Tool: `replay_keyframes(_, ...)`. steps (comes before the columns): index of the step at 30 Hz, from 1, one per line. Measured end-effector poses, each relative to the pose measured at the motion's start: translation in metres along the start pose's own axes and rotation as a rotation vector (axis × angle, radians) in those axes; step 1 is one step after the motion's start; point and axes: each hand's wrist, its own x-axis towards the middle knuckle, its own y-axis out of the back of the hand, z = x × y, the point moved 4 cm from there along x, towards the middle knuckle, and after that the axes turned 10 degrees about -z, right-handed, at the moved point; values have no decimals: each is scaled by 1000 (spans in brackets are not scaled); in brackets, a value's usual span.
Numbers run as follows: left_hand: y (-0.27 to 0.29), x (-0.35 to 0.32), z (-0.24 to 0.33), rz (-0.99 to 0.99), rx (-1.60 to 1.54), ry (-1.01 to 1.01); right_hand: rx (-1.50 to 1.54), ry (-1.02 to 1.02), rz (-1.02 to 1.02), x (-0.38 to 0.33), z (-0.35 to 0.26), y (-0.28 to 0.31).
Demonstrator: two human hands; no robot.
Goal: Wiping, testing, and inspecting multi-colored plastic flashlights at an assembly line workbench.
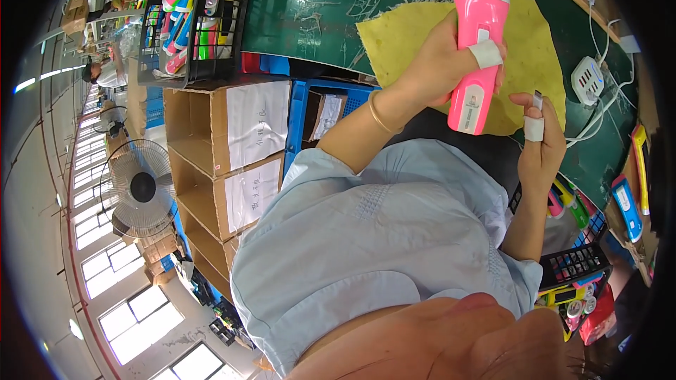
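My left hand (451, 60) is wrapped round a pink flashlight (473, 91) with a white rim at its head, held head up and slightly tilted. A pale panel shows on its lower body, and white tape is wound on my thumb. To the right, my right hand (541, 137) is closed, pinching a small flat silvery piece (538, 99) whose kind I cannot make out. White tape wraps one finger of this hand too. The two hands are apart, over a yellow cloth (535, 42) on the green tabletop (317, 0).
A black wire basket (232, 21) of colourful flashlights stands at the upper left, above cardboard compartments (201, 134). A white power strip (586, 81) with cables lies at the right. Blue (625, 207) and yellow flashlights (641, 162) lie at the right edge. A fan (143, 187) stands farther left.
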Motion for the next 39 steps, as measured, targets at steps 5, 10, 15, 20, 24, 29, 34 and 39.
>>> replay_keyframes(5,2,-2,-2,20,126,22,23,7,-57,-1,-4,-6)
replay_keyframes(10,-1,-4,-5,37,171,71,73,-28,-69,1,2,-8)
replay_keyframes(15,2,-5,-11,46,141,117,60,-16,-113,1,1,-14)
replay_keyframes(20,6,-6,-10,-72,373,23,170,-30,-90,0,6,-8)
replay_keyframes(24,-1,-6,-3,-155,600,-22,311,-36,-144,8,6,6)
replay_keyframes(29,-2,-5,4,-15,911,-41,203,-56,-236,28,-2,0)
replay_keyframes(34,-2,-8,0,39,928,109,109,-84,-273,30,-2,2)
replay_keyframes(39,-5,-6,-4,80,997,19,-152,-75,-227,31,-8,-3)
